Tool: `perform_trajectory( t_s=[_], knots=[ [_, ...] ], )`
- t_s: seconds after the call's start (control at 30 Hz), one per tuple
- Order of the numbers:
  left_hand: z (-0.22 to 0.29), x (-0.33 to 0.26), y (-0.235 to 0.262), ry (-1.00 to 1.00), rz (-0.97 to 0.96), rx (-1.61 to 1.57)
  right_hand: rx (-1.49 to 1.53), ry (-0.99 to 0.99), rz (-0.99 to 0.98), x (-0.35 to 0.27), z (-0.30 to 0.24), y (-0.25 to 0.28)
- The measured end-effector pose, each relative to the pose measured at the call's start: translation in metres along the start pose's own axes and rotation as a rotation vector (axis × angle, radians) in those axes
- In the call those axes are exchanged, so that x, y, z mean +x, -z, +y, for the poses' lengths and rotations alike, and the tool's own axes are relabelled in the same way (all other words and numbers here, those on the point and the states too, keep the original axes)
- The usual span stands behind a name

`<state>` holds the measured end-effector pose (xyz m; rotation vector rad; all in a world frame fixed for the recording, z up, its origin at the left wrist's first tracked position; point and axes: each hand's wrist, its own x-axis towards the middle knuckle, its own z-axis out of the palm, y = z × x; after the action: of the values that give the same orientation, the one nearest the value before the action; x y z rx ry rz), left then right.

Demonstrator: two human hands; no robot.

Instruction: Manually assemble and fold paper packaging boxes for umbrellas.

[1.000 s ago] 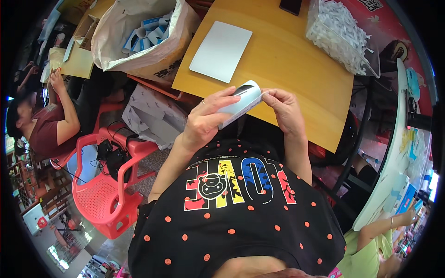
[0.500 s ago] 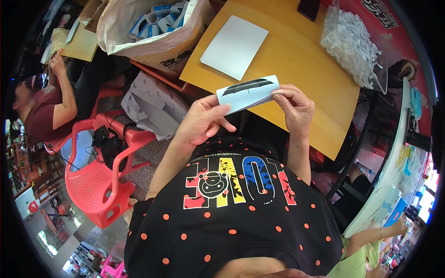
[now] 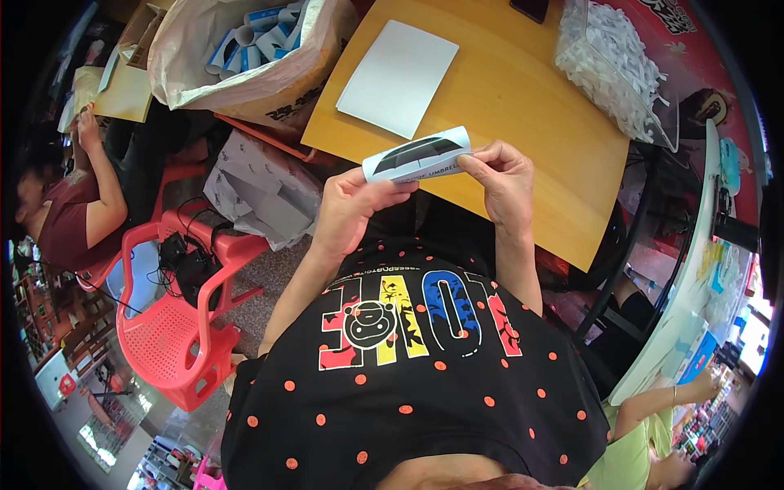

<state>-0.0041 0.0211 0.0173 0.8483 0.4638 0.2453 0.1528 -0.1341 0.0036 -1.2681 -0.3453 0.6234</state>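
A light-blue paper sleeve (image 3: 417,157) printed with a black umbrella is curled into a tube above the table's near edge. My left hand (image 3: 356,201) grips its left end, with thumb and fingers closed on the paper. At the other end my right hand (image 3: 502,177) pinches the sleeve between thumb and forefinger. A stack of white paper sheets (image 3: 398,78) lies flat on the wooden table (image 3: 506,90), just beyond the sleeve.
At the far left stands a large white woven sack (image 3: 245,92) of rolled blue-and-white paper tubes (image 3: 255,41). A clear bin of white paper strips (image 3: 612,69) sits at the right. A red plastic chair (image 3: 167,327) is left of me. Two other people are nearby.
My hands and the sleeve shift slightly left in the picture. The sleeve is rolled tighter, and my left fingers have curled in under it.
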Motion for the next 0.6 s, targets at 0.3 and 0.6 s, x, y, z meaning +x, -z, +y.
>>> perform_trajectory(
  t_s=[0.3, 0.6],
  knots=[
    [-0.013, 0.003, 0.005, 0.019, 0.098, 0.046, 0.028, -0.078, -0.005, 0.007, -0.003, -0.008],
    [-0.018, 0.003, 0.012, 0.1, 0.102, -0.146, 0.006, -0.093, -0.067, 0.009, 0.008, -0.005]
  ],
)
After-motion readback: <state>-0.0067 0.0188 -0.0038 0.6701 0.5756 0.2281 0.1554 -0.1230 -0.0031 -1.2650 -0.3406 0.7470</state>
